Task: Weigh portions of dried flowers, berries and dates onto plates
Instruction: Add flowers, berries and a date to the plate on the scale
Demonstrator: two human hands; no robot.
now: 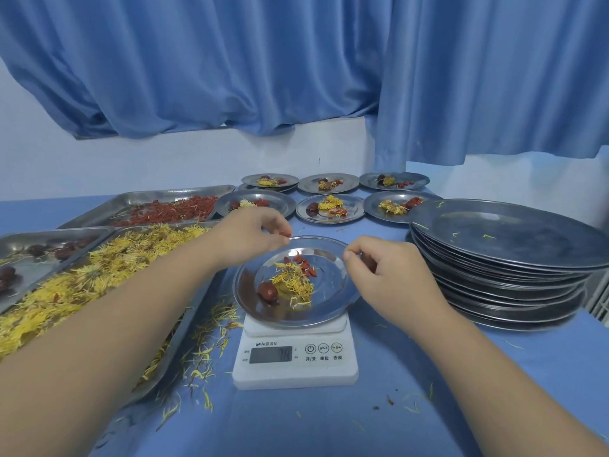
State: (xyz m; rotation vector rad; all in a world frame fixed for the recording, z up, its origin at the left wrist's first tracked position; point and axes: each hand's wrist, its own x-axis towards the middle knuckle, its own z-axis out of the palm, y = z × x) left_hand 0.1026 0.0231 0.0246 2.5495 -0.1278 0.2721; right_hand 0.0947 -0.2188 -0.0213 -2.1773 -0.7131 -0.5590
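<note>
The left hand (253, 232) pinched red berries (286, 234) above the plate's far rim. The right hand (385, 275) pinched the plate (333, 291) at its right rim. The plate sat on the scale (295, 367), near the table's (329, 423) front edge.
</note>
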